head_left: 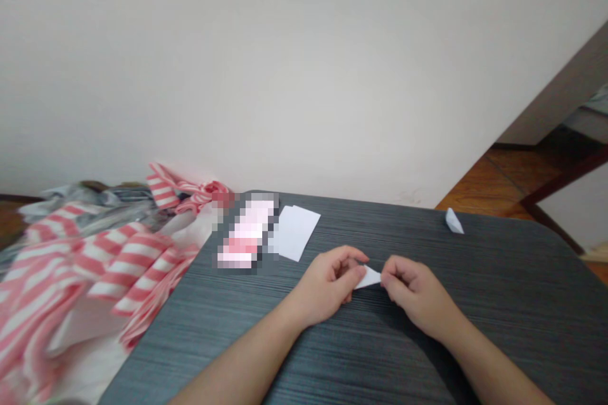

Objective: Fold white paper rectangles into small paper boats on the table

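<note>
Between both hands, a small folded piece of white paper (368, 278) is held just above the dark table (304, 354). My left hand (332, 281) pinches its wide left part, thumb in front and fingers behind. At the pointed right tip, my right hand (407, 288) grips with thumb and curled forefinger. The fingers cover part of the paper, so its full shape is hidden. Flat white paper sheets (297, 233) lie beyond my left hand. A small folded white paper piece (454, 221) stands near the table's far edge, on the right.
A blurred-out pink and white item (247, 231) lies left of the sheets. Red-and-white striped cloth (137, 259) and grey clothes are heaped beside the table's left edge. A pale wall (304, 76) rises behind the table. Wooden floor (503, 174) shows at the right.
</note>
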A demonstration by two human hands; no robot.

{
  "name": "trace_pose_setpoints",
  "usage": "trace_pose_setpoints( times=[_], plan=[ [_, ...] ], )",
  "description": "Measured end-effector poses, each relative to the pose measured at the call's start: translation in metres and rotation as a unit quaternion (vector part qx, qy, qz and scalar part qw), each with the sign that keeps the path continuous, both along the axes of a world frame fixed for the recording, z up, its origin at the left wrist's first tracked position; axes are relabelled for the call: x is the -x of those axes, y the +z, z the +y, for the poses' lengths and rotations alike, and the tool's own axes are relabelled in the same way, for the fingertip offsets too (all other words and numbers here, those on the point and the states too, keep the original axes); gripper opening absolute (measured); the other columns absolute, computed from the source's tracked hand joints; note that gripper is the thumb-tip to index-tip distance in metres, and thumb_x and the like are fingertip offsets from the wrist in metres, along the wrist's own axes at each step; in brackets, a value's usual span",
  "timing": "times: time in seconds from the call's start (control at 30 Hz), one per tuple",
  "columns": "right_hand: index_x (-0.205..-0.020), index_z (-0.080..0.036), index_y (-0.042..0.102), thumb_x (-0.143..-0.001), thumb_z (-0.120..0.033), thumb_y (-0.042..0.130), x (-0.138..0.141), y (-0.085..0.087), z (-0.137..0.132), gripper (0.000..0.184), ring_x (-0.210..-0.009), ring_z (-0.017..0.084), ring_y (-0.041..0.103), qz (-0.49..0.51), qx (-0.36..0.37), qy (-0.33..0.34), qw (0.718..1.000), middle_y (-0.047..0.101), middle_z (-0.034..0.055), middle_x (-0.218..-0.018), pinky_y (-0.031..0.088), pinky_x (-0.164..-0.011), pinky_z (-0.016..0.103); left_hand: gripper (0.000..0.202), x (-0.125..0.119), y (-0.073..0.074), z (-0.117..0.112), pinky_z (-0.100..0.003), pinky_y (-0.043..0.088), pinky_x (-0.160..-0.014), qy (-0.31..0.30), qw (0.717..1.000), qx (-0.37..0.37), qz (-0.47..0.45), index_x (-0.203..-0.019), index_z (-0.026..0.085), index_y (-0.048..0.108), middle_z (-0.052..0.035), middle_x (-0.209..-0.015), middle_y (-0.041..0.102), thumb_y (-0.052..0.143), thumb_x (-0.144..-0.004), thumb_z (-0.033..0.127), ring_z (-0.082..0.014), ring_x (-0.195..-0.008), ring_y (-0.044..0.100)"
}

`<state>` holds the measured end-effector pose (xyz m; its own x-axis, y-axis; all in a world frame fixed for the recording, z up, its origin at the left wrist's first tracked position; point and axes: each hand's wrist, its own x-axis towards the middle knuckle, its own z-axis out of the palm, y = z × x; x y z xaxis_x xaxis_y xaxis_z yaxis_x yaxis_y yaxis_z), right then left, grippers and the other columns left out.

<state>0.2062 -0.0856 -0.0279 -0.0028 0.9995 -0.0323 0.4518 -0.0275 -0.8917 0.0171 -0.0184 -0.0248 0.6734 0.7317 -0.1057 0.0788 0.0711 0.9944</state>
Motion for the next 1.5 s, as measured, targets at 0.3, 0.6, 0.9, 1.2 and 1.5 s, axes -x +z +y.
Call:
trace_pose_setpoints(
  times=[0.3,0.6,0.9,1.2,1.5],
  plan=[
    [-0.08,-0.019,0.058,-0.093,-0.027,0.05,0.006,-0.004,0.0,0.017,-0.058,0.012,0.051,0.069,0.002,-0.002,0.998,0.056,-0.0025,-0.065,0.04,-0.059,0.025,0.02,-0.001,-0.001,0.001,-0.019,0.035,-0.046,-0.007,1.0,0.009,0.029,-0.091,0.015,0.06,0.0018,-0.064,0.06,0.056,-0.088,0.034,-0.0076,-0.048,0.048],
    [-0.091,-0.019,0.055,-0.088,-0.02,0.059,0.012,-0.007,0.0,0.005,-0.067,0.013,0.053,0.164,0.006,0.027,0.986,0.06,-0.0012,-0.075,0.043,-0.064,0.026,0.02,0.0,-0.001,0.0,-0.018,0.039,-0.049,-0.023,0.999,-0.02,0.036,-0.089,0.015,0.063,0.0011,-0.07,0.063,0.057,-0.088,0.033,-0.0072,-0.051,0.049],
    [-0.094,-0.02,0.055,-0.088,-0.023,0.062,0.011,-0.011,0.001,0.01,-0.064,0.013,0.054,0.16,0.006,0.026,0.987,0.058,-0.0018,-0.072,0.044,-0.06,0.025,0.025,0.001,0.003,0.0,-0.019,0.038,-0.052,-0.037,0.996,-0.053,0.054,-0.093,0.015,0.07,0.0011,-0.066,0.058,0.054,-0.09,0.033,-0.0089,-0.055,0.05],
    [-0.09,-0.019,0.061,-0.088,-0.022,0.06,0.012,0.001,0.002,0.004,-0.059,0.012,0.054,0.048,-0.035,0.038,0.997,0.057,-0.0035,-0.065,0.042,-0.059,0.025,0.026,0.002,0.004,-0.002,-0.02,0.036,-0.053,-0.045,0.995,-0.063,0.062,-0.093,0.014,0.07,0.0,-0.068,0.059,0.053,-0.09,0.033,-0.0103,-0.058,0.051],
    [-0.098,-0.02,0.063,-0.09,-0.023,0.057,0.009,-0.004,0.0,0.01,-0.061,0.013,0.057,0.012,-0.063,0.032,0.997,0.061,-0.0015,-0.069,0.044,-0.059,0.024,0.033,0.002,0.005,-0.001,-0.021,0.038,-0.054,-0.029,0.995,-0.072,0.067,-0.092,0.014,0.07,0.0,-0.066,0.058,0.05,-0.092,0.041,-0.011,-0.056,0.053]
  ],
)
